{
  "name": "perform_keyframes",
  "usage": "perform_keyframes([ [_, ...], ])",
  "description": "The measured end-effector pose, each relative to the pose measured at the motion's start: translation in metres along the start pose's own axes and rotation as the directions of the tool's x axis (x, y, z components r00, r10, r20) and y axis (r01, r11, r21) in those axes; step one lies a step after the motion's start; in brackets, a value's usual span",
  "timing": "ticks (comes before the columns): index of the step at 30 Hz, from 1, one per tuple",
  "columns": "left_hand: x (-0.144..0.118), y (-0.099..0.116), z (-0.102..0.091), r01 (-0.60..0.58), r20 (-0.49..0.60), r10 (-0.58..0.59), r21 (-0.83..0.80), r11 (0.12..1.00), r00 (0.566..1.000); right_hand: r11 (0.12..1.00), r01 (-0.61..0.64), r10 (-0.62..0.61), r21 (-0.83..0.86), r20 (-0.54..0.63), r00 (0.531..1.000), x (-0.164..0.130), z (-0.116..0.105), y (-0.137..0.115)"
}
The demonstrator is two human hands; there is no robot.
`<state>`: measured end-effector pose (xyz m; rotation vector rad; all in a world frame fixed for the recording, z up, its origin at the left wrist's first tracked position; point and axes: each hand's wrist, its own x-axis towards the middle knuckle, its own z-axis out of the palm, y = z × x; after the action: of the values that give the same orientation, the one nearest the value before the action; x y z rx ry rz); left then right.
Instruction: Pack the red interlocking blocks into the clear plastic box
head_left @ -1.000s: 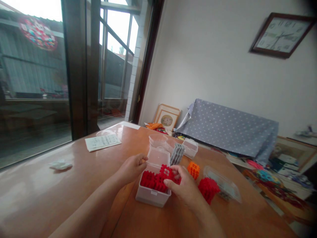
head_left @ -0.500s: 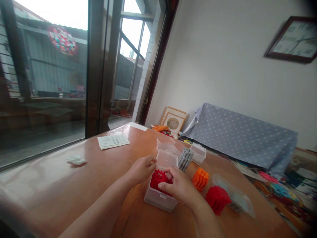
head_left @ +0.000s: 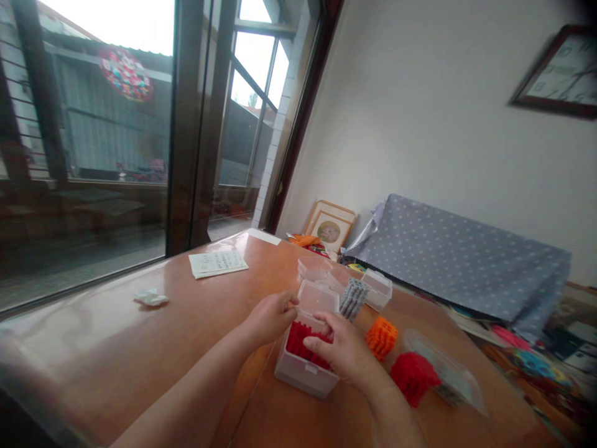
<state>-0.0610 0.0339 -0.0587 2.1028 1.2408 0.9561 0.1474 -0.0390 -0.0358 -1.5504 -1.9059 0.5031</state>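
Note:
A clear plastic box stands in front of me, its hinged lid tipped back. Inside sits a red block of ridged, interlocking plastic pieces. My left hand is closed in a pinch at the lid's left edge. My right hand curves over the box's right side, thumb across the red block and fingers at its back; their contact is partly hidden. To the right are an orange block and another red block. A grey block stands behind my right hand.
Behind the lid lies clear plastic packaging, with another clear box beside it. A clear container rests at the right. Written papers and a crumpled white piece lie left on the wooden table.
The red block has turned and settled lower in the box, now showing its ridged rows. My right thumb and fingers remain over it. My left hand stays at the lid's edge.

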Motion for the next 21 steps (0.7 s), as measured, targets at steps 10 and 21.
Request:
perform_keyframes([
  [10, 0.002, -0.004, 0.005, 0.017, -0.02, -0.017, 0.014, 1.0, 1.0, 0.943, -0.15, 0.235, 0.297, -0.273, 0.933, -0.029, -0.026, 0.054],
  [21, 0.006, -0.012, 0.009, -0.008, 0.011, 0.008, -0.039, 0.999, 1.0, 0.97, -0.229, 0.241, 0.075, -0.299, 0.923, -0.04, -0.026, 0.104],
])
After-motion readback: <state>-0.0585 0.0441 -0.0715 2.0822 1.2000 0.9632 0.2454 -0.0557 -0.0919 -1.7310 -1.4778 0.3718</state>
